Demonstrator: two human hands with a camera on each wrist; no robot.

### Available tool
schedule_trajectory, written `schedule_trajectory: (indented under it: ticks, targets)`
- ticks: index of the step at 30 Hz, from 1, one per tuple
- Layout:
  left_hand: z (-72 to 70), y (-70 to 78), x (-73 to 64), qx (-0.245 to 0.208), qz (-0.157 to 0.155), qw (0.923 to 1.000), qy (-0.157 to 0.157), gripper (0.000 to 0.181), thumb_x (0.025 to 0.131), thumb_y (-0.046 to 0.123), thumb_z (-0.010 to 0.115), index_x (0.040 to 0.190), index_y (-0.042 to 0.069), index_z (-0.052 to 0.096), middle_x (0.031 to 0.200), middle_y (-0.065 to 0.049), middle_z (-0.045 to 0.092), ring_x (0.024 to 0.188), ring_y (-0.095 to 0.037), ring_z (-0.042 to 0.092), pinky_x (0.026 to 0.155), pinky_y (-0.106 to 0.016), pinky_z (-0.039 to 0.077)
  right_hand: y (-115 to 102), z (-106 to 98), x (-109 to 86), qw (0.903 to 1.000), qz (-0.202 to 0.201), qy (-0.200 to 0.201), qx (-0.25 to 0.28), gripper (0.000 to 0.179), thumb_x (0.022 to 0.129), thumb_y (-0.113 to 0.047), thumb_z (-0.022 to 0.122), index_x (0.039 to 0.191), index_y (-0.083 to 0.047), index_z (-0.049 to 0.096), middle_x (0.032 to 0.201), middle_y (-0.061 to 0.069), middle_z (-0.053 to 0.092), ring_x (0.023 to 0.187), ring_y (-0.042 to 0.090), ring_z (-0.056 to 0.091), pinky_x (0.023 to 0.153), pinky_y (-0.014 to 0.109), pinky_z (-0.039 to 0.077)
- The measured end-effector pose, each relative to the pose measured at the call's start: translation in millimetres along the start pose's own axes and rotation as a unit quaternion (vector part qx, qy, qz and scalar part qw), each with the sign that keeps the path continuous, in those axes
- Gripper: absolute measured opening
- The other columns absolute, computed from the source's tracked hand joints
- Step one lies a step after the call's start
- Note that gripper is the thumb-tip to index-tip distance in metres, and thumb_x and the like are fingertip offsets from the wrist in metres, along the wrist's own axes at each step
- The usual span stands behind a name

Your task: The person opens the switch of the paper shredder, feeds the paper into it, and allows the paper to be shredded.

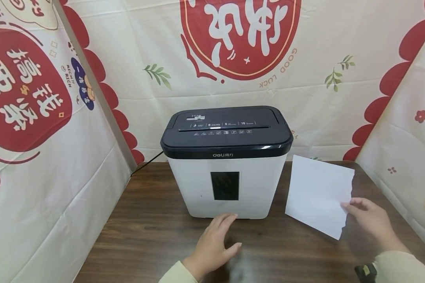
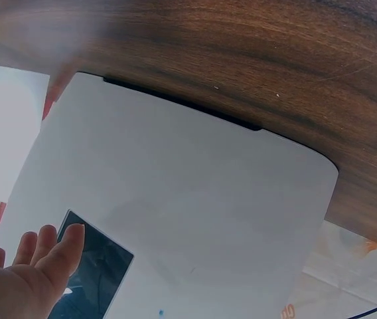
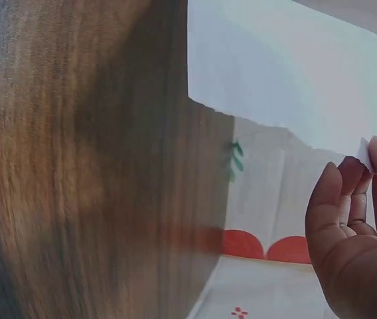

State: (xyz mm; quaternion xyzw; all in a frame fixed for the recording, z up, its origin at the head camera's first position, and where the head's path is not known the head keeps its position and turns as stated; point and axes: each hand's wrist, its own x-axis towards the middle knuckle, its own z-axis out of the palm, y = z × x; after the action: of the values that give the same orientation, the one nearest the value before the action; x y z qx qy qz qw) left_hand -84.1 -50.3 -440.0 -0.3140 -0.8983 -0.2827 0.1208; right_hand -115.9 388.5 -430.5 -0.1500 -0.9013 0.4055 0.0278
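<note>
A white sheet of paper (image 1: 318, 194) with one torn, ragged edge is held up at the right of the head view. My right hand (image 1: 370, 220) pinches it by that torn edge between thumb and fingers, as the right wrist view also shows. In front of a paper shredder (image 1: 194, 184), white with a black top, my left hand (image 1: 214, 245) hovers with its fingers extended and nothing in it. The shredder's feed slot (image 1: 223, 128) runs across its top. A dark window (image 2: 99, 266) on its front shows behind the left hand in the left wrist view.
The shredder stands on a dark wooden table (image 1: 138, 236). A black cord (image 1: 146, 163) runs from its left side to the table's back left edge. Printed cloth (image 1: 120, 39) with red designs hangs behind and along both sides.
</note>
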Motion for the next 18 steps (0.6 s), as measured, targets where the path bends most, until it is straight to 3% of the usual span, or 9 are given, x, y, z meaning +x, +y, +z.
schedule_trajectory:
  ticks: [6,13,18]
  targets:
    - [-0.8,1.7,0.1,-0.006,-0.004,1.0000,-0.005,0.067,0.085,0.028,0.074,0.142,0.012,0.044,0.137,-0.005,0.049,0.124,-0.021,0.050,0.096,-0.041,0.048,-3,-9,-12.0,0.9992,-0.021,0.025,-0.024,0.056,0.095,-0.045,0.056,0.116,0.007,0.055,0.089,0.008,0.066,0.069,-0.008,0.044,0.063,0.026,0.038]
    - [-1.5,4.3,-0.1,-0.016,-0.013,0.9996,-0.017,0.065,0.086,0.027,0.073,0.142,0.013,0.043,0.137,-0.004,0.049,0.124,-0.020,0.049,0.097,-0.040,0.047,-6,-21,-18.5,0.9997,0.000,0.002,-0.024,0.060,0.095,-0.046,0.055,0.119,0.009,0.051,0.089,0.009,0.066,0.072,0.001,0.050,0.064,0.031,0.040]
    - [-0.6,5.8,-1.4,-0.020,-0.021,0.9994,-0.022,0.066,0.086,0.027,0.073,0.143,0.014,0.043,0.137,-0.004,0.049,0.124,-0.020,0.049,0.095,-0.042,0.048,-7,-26,-24.6,0.9992,-0.003,-0.002,-0.041,0.058,0.095,-0.048,0.053,0.116,0.007,0.053,0.089,0.009,0.066,0.070,-0.001,0.049,0.065,0.034,0.039]
